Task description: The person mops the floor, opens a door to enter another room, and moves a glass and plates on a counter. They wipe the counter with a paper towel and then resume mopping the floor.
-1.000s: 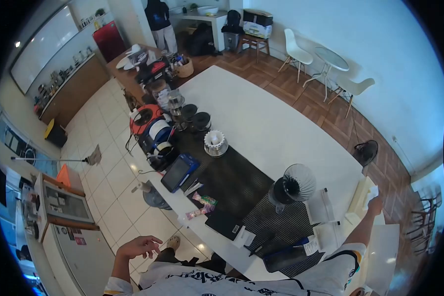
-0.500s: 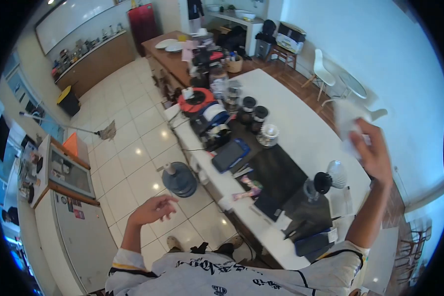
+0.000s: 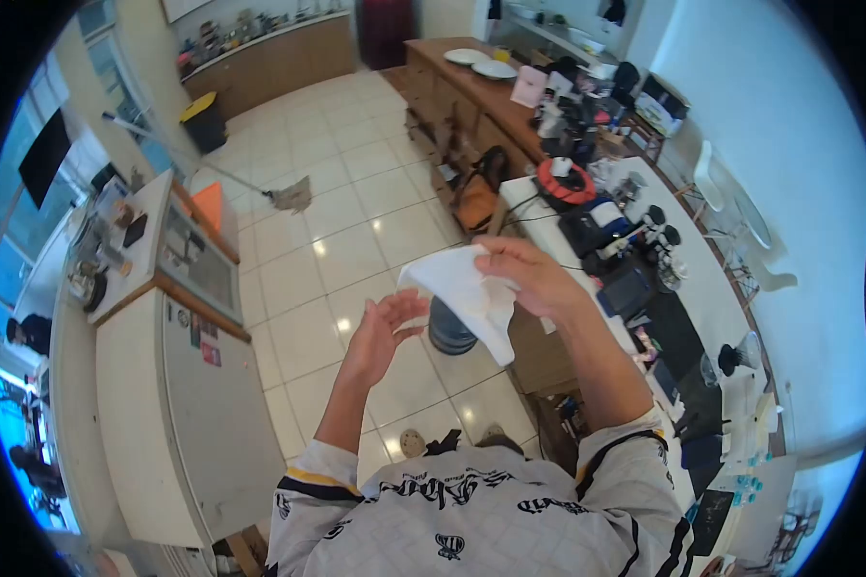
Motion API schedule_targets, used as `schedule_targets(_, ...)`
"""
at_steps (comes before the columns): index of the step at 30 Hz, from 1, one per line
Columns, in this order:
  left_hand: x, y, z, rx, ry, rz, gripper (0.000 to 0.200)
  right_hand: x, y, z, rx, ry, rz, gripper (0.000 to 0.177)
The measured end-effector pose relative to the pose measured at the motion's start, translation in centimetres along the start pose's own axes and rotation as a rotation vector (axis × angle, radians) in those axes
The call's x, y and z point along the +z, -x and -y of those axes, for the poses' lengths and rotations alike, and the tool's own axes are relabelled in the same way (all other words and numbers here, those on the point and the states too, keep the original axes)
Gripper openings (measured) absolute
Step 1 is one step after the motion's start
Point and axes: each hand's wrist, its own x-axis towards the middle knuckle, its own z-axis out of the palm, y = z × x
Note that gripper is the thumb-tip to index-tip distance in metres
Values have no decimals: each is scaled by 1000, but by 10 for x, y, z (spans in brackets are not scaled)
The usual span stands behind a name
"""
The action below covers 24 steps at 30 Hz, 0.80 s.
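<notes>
In front of my body a thin white paper coffee filter (image 3: 467, 293) hangs by its upper edge, its tapered end pointing down. My right hand (image 3: 534, 276) pinches it between thumb and fingers. To the left, my left hand (image 3: 380, 337) is raised with fingers apart and curved, close to the filter's left edge; it holds nothing. Behind the filter, a blue water jug (image 3: 449, 332) on the floor is partly covered.
On my right stands a long white table (image 3: 587, 245) with a red cable reel (image 3: 565, 183), a dark mat (image 3: 678, 337) and a glass brewer with a black collar (image 3: 731, 360). A grey fridge (image 3: 207, 423) is at left. A mop (image 3: 292, 195) lies on the tiled floor.
My right hand has brought the white filter from above the table on the right to in front of me. My left hand has moved right and up towards it. The view has turned left.
</notes>
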Motion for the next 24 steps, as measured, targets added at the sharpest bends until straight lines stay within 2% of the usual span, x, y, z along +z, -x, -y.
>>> schedule_targets(1, -9, 5, -9, 46, 49, -6, 63, 5, -15, -2, 20, -77, 142, 28)
schedule_targets(3, -35, 10, -21, 89, 111, 3, 68, 27, -38, -6, 48, -111, 10, 38)
schedule_targets(5, -67, 11, -23, 75, 133, 38, 73, 39, -64, -13, 74, -172, 15, 45)
schedule_targets(6, -74, 16, -26, 81, 112, -6, 72, 44, -75, -17, 87, -206, 14, 48)
schedule_targets(8, -85, 19, -36, 89, 59, -83, 72, 54, -98, -24, 106, -136, -19, 54)
schedule_targets(10, -101, 19, -53, 109, 20, -78, 71, 53, -124, -32, 124, -43, -9, 60)
schedule_targets(13, -122, 18, -77, 95, -91, -144, 65, 42, -170, -55, 152, -13, 13, 59)
schedule_targets(17, -155, -15, -90, -34, -183, -305, 59, 46, -222, -55, 206, 17, -65, 41)
schedule_targets(19, -174, -50, -93, -139, -45, -358, 53, 39, -257, -54, 200, 43, -34, 35)
schedule_targets(20, -184, -70, -95, -191, 24, -382, 51, 24, -281, -61, 195, 104, 72, 32)
schedule_targets(22, -204, -110, -104, -195, -31, -437, 42, -15, -330, -75, 181, 225, 275, 27)
schedule_targets(24, -224, -147, -118, -148, -161, -460, 34, -19, -350, -49, 16, 503, 257, 21)
